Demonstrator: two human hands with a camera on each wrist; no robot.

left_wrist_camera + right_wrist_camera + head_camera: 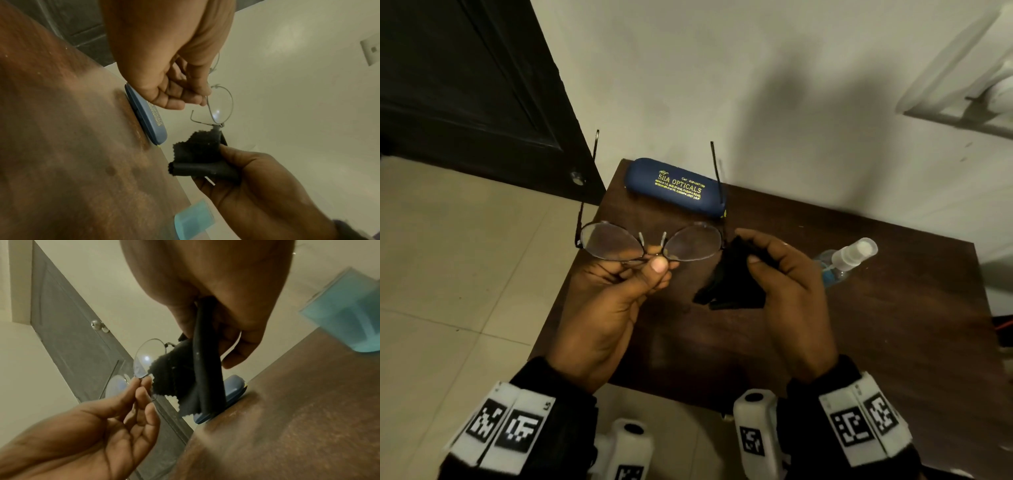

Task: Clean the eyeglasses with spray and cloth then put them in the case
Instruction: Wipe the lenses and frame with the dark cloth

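Head view: left hand [616, 291] pinches thin-wire oval eyeglasses [650, 241]; right hand [787, 284] grips crumpled black cloth [736, 281].

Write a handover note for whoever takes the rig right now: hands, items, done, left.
Left hand: pinches the eyeglasses at the bridge, temples unfolded and pointing away, held above the near-left part of the table.
Right hand: grips the black cloth, bunched, right beside the right lens; contact with the lens cannot be told.
Spray bottle: lying on the table to the right, untouched by either hand.
Blue case: closed, at the table's far edge by the wall.
Done: glasses and cloth in hand; whether spray was applied cannot be told.
Left: wipe both lenses, fold temples, open case, put glasses in.
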